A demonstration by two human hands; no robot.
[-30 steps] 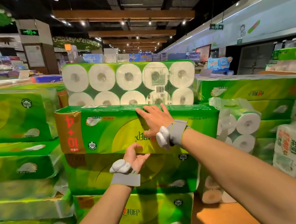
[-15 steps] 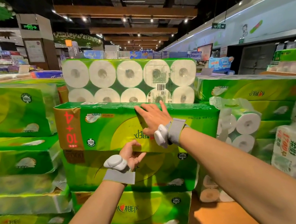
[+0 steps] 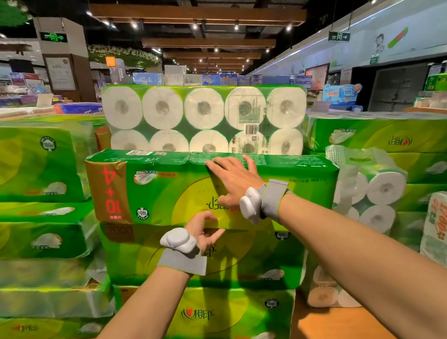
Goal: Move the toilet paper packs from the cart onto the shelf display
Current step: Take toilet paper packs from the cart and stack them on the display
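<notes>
1. Green plastic wraps the top pack (image 3: 163,194). It lies at the top of a pile of three in the middle of the wooden shelf (image 3: 337,333).
2. My right hand (image 3: 232,181) lies flat on the front of that pack, close to its top edge. The fingers are straight and spread wide, and they pinch nothing.
3. My left hand (image 3: 203,229) is lower and a bit to the left, right at the pack's bottom edge, where it meets the middle pack (image 3: 149,261).
4. The left fingers are curled and touch that edge. I cannot tell if they really grab it.
5. So the top pack sits between my two hands, one high on it and one low.
6. Under the middle pack, the bottom pack (image 3: 224,317) sits on the wood, near me.
7. Just behind the top pack, farther away, a see-through pack of white rolls (image 3: 203,109) stands with the round ends facing me.
8. More green packs are piled on the left (image 3: 17,168) and on the right (image 3: 383,142).
9. A grey band (image 3: 181,258) with a small white box is on each wrist.
</notes>
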